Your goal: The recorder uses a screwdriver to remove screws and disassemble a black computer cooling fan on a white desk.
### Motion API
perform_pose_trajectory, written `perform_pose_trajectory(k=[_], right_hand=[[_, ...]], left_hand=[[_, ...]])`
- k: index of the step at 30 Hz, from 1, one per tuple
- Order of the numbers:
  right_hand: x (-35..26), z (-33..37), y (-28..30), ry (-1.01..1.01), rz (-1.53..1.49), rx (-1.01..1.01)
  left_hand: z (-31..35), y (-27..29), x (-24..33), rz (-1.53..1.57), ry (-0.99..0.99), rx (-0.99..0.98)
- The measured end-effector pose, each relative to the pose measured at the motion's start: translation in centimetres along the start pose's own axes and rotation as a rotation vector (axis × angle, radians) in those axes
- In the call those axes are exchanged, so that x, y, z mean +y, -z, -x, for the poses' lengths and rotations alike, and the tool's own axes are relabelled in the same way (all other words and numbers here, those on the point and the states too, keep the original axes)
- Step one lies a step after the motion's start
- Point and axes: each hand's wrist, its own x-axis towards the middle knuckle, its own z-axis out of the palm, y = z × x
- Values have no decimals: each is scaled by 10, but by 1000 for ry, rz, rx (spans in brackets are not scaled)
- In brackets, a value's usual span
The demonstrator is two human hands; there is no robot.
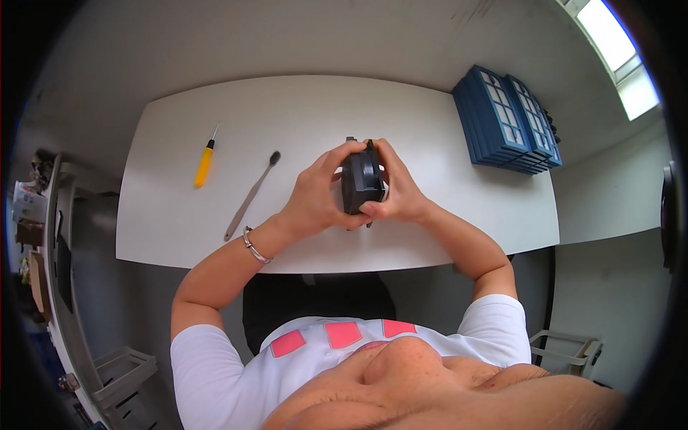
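Note:
Between my hands, over the middle of the white table, a black boxy plastic device [362, 175] is held on edge; its exact kind I cannot make out. My left hand [315, 188] grips its left side, fingers at the far end and thumb at the near end. My right hand [401, 188] clasps the right side the same way, its thumb near the lower corner. Left of my hands lies a toothbrush-like brush [252, 197] with a long grey handle and dark bristles. Farther left is a yellow-handled pick [205, 163] with a thin metal tip pointing away.
Stacked blue trays or frames with white panels [494, 118] stand at the table's far right corner. The white table [287, 107] has its far edge by the wall. Shelving with mixed items [54, 236] is at the left, and a light-coloured cart [566, 351] at the lower right.

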Motion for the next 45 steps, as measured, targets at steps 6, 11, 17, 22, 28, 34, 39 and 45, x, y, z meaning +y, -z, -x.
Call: perform_pose_trajectory(k=[6, 11, 17, 22, 28, 34, 39, 45], right_hand=[[-4, 4, -5, -12, 12, -2], [-7, 7, -7, -84, -28, 20], [-5, 5, 2, -281, -137, 21], [5, 5, 2, -434, -301, 41], [0, 9, -9, -395, -359, 25], [3, 9, -7, -158, -265, -192], [-18, 9, -4, -234, -136, -181], [-24, 15, -8, -274, 17, -123]], left_hand=[[5, -2, -5, 6, -43, 13], [1, 1, 3, 82, 13, -14], [-6, 7, -6, 466, 258, -203], [-8, 19, -17, -158, -203, -233], [-3, 16, -6, -200, -285, -162], [-4, 20, -3, -27, 15, -172], [-2, 17, -3, 79, 70, -169], [4, 8, -1, 85, 58, -206]])
